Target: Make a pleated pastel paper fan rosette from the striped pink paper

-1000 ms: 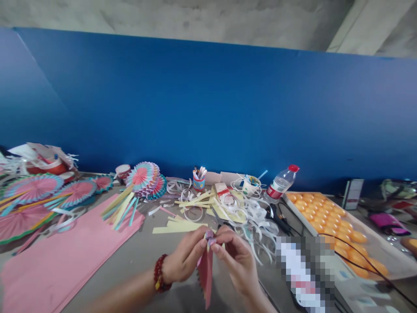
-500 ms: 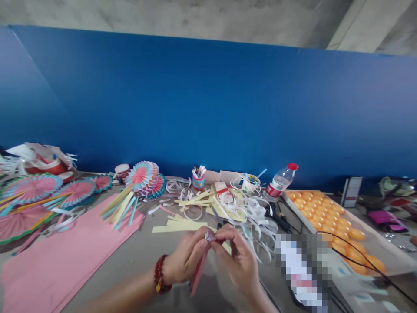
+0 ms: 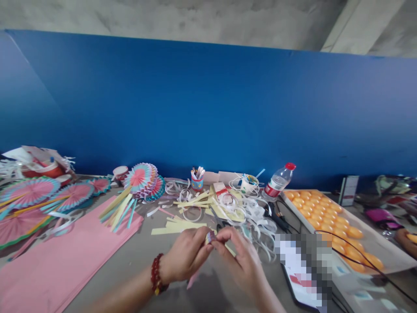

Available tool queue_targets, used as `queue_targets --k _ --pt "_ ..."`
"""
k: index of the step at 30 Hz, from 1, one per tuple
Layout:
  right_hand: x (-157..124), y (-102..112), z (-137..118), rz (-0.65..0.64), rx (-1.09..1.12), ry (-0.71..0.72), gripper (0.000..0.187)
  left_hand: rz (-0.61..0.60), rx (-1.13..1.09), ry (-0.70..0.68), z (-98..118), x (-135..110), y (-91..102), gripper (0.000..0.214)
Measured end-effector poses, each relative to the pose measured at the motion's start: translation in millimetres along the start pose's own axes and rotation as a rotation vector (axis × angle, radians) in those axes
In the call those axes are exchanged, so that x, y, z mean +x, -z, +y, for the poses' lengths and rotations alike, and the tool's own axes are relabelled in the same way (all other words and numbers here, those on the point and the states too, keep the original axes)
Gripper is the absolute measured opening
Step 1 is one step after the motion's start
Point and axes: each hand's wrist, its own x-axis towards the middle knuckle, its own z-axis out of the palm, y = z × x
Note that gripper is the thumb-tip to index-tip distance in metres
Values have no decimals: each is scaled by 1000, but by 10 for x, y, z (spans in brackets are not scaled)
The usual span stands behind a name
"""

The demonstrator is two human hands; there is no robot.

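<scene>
My left hand [image 3: 185, 254] is closed on a small folded paper piece [image 3: 210, 237] with purple and pale yellow bands at its top. A pink end of paper [image 3: 193, 280] shows below that hand; the stretch between is hidden by my fingers. Thumb and forefinger of my right hand [image 3: 243, 261] pinch the banded end from the other side. Just behind the fingertips lie dark-handled scissors [image 3: 222, 224], partly covered. Pale yellow paper strips [image 3: 177, 226] are on the table beyond my left hand.
Pink paper sheets [image 3: 65, 252] and pleated paper fans [image 3: 141, 180] lie left. Behind are a pen cup [image 3: 197, 180], curled white strips [image 3: 257, 217] and a bottle [image 3: 278, 182]. A phone [image 3: 298, 278], cables and a tray of orange domes [image 3: 319, 208] stand right, near another person's hand [image 3: 405, 239].
The pink paper below my left hand shows less than before. My hands stay joined at the banded piece. Another person's hand has come further into view at the far right.
</scene>
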Motion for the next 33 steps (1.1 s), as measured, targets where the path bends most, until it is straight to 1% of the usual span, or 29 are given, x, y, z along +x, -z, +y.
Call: queue_targets --k 3,8,11,17,24,27,30,33 --pt "17 41 -13 -36 -10 -8 14 -3 24 -20 -11 -1 -8 23" --pt "44 122 -29 -142 -8 -38 14 -20 55 -54 -8 11 -1 25" --pt "57 157 -32 -162 -13 -39 13 -19 61 -54 -7 9 -7 24" --pt "84 153 -48 -127 18 -45 14 -10 72 -63 -36 -2 -36 29" --pt "73 112 -6 -71 96 -155 11 14 16 -85 -26 -17 -53 34" --pt "73 95 4 -86 161 -134 17 -6 -52 -84 -17 -18 -41 33" --pt "87 74 -15 -98 269 -82 8 -36 -78 -55 -23 -23 -38 34" --pt "99 52 -35 -66 351 -35 2 -49 -48 -38 -37 -34 -51 34"
